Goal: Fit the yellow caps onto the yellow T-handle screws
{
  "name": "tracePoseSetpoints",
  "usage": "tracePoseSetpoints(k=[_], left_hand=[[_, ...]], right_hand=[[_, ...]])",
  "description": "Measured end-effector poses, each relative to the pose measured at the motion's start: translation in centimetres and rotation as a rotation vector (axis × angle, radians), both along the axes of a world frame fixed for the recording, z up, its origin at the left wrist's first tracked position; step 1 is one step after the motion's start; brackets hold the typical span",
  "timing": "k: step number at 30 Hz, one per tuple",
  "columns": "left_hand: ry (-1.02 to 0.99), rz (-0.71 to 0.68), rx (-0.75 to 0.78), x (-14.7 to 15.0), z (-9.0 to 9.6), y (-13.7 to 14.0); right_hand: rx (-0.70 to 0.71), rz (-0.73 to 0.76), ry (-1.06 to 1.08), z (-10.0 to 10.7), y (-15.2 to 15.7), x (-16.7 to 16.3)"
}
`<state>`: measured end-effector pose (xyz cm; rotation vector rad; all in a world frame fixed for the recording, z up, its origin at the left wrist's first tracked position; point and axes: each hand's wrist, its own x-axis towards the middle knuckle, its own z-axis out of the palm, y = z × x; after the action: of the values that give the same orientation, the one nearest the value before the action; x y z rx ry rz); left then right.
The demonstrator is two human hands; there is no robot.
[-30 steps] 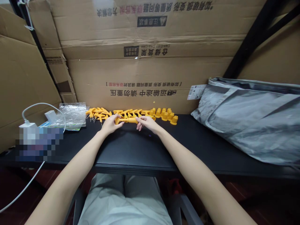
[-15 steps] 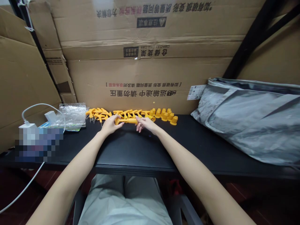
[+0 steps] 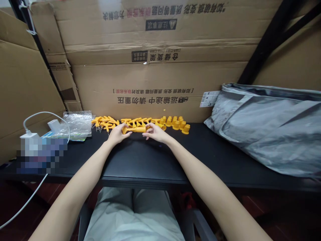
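A yellow corkscrew point(image 3: 138, 129) is held level just above the black table, pointing left to right. My left hand point(image 3: 118, 134) is closed around its left end, thumb and fingers pinching it. At the other end, my right hand point(image 3: 157, 133) is closed, with thumb and fingertips about the right tip, which they partly hide. Behind my left hand lies a pile of yellow T-handled corkscrew parts point(image 3: 107, 126) with metal spirals. More yellow pieces point(image 3: 135, 121) are lined up behind the held one. Yellow cup-shaped caps point(image 3: 185, 129) stand to the right of my right hand.
A cardboard sheet point(image 3: 155, 77) stands behind the table point(image 3: 150, 160). At the right rests a large grey bag point(image 3: 265, 130). To the left are clear plastic wrap point(image 3: 77, 123), a white charger point(image 3: 29, 140) with its cable and a blurred-out object point(image 3: 43, 155).
My right hand's fingers have shifted around the corkscrew's right end, the thumb now nearer its front. My left hand has stayed almost still.
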<state>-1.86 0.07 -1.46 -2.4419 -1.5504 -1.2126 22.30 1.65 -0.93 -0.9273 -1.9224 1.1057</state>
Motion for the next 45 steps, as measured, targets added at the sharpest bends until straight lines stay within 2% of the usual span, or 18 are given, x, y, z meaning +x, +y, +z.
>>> tracePoseSetpoints(k=[19, 27, 45], left_hand=[[0.022, 0.031, 0.005, -0.2, 0.1, -0.1], [0.018, 0.022, 0.004, -0.3, -0.1, 0.0], [0.040, 0.036, 0.007, -0.3, 0.0, -0.1]], right_hand=[[0.108, -0.102, 0.027, -0.2, -0.6, -0.7], [0.108, -0.135, 0.028, -0.1, -0.7, -1.0], [0.060, -0.092, 0.085, 0.5, -1.4, -1.2]])
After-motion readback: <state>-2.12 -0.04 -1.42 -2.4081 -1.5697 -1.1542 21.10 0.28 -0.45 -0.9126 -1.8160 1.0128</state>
